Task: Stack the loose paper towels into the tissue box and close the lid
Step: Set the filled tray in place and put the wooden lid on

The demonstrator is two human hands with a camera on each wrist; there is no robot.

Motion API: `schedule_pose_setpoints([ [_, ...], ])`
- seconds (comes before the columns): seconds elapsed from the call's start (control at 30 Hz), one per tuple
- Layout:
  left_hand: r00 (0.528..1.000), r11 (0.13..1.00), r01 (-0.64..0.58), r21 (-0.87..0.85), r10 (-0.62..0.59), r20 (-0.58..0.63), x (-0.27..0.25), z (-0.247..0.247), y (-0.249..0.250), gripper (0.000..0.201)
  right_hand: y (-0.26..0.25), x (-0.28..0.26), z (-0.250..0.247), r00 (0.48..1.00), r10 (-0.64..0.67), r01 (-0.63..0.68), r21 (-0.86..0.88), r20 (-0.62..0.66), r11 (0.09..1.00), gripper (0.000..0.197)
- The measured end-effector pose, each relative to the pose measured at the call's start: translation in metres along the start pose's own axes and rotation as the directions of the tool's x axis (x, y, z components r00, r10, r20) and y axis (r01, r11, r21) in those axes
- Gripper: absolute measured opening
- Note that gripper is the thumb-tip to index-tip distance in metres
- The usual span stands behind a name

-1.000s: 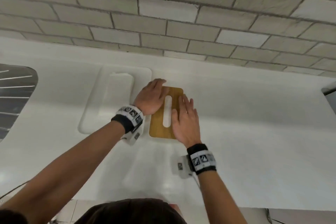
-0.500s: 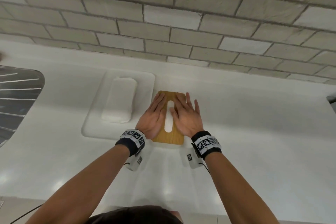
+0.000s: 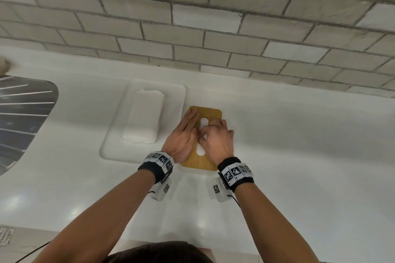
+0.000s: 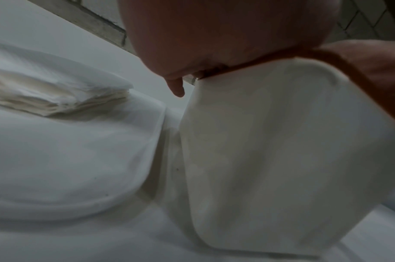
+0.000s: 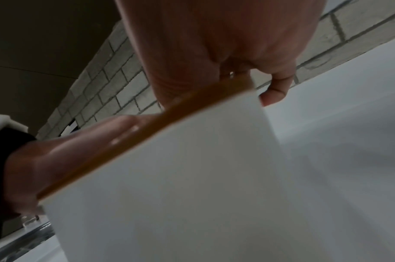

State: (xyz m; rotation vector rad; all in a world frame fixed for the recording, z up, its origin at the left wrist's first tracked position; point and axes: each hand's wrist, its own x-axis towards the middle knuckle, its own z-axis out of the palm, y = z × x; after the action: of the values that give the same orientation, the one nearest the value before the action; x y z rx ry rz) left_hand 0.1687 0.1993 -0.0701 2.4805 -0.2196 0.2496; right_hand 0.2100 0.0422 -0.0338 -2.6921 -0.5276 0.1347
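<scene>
Your left hand (image 3: 183, 134) lies flat on the lid (image 3: 210, 113); your right hand (image 3: 217, 140) curls fingers at the slot, whose long axis runs near to far. Its grip: cannot tell.

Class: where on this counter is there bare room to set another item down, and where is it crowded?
Free: the counter right of the tissue box, and the strip nearer the person. Crowded: both hands, left hand and right hand, cover the wooden lid; the tray holding paper towels sits close left.
</scene>
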Motion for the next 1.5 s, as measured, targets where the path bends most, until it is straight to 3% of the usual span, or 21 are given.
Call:
schedule_pose_setpoints([
  [0.33,0.998,0.997,0.059,-0.04,-0.059,0.015,0.001,0.001,-0.002,0.063,0.009,-0.008,-0.009,0.997,0.016,0.0,0.205,-0.075,0.979,0.012],
  [0.43,0.997,0.996,0.078,-0.052,-0.077,0.016,0.0,0.0,0.0,0.064,0.01,-0.004,-0.017,0.998,0.021,-0.003,0.28,-0.06,0.96,0.003],
  [0.53,0.999,0.999,0.035,-0.013,-0.035,-0.001,-0.001,-0.001,0.003,0.06,0.004,-0.003,-0.015,1.0,-0.012,0.012,0.156,0.001,0.988,0.011],
  [0.63,0.999,0.998,0.053,-0.025,-0.053,-0.006,0.0,0.0,0.002,0.061,-0.002,-0.003,-0.011,1.0,-0.023,0.023,0.078,0.006,0.997,0.005],
  [0.87,0.998,0.997,0.066,-0.043,-0.066,-0.005,0.0,0.001,0.0,0.059,0.007,-0.009,-0.017,0.992,0.039,0.008,0.362,-0.12,0.932,0.006],
  [1.03,1.0,0.996,-0.024,0.08,0.023,0.005,-0.001,0.006,-0.006,0.057,-0.005,-0.009,-0.013,0.998,-0.003,0.019,0.235,-0.068,0.972,0.01],
  [1.17,0.997,0.997,0.057,-0.056,-0.059,-0.042,-0.001,-0.001,0.004,0.054,0.007,-0.004,-0.018,0.984,0.148,-0.085,0.462,-0.102,0.883,0.012],
  [1.23,0.997,0.996,0.057,-0.071,-0.06,-0.046,-0.001,0.0,0.004,0.053,0.01,-0.005,-0.021,0.981,0.147,-0.068,0.485,-0.126,0.872,0.012],
  [1.3,0.999,0.998,0.032,-0.049,-0.033,-0.025,-0.001,0.001,0.001,0.052,0.007,-0.009,-0.022,0.983,0.052,0.032,0.444,-0.175,0.895,0.008],
  [1.37,0.999,0.998,-0.037,0.047,0.038,-0.011,-0.002,0.004,-0.004,0.052,0.002,-0.013,-0.024,0.987,-0.098,0.13,0.272,-0.13,0.954,0.004],
  [1.43,0.998,0.993,-0.063,0.096,0.063,0.003,-0.002,0.008,-0.009,0.053,-0.003,-0.017,-0.023,0.984,-0.178,0.177,-0.079,-0.011,0.981,0.023],
  [1.5,0.999,0.995,-0.032,0.09,0.033,-0.013,-0.002,0.007,-0.007,0.055,-0.007,-0.016,-0.027,0.986,-0.159,0.166,-0.224,0.049,0.96,0.034],
])
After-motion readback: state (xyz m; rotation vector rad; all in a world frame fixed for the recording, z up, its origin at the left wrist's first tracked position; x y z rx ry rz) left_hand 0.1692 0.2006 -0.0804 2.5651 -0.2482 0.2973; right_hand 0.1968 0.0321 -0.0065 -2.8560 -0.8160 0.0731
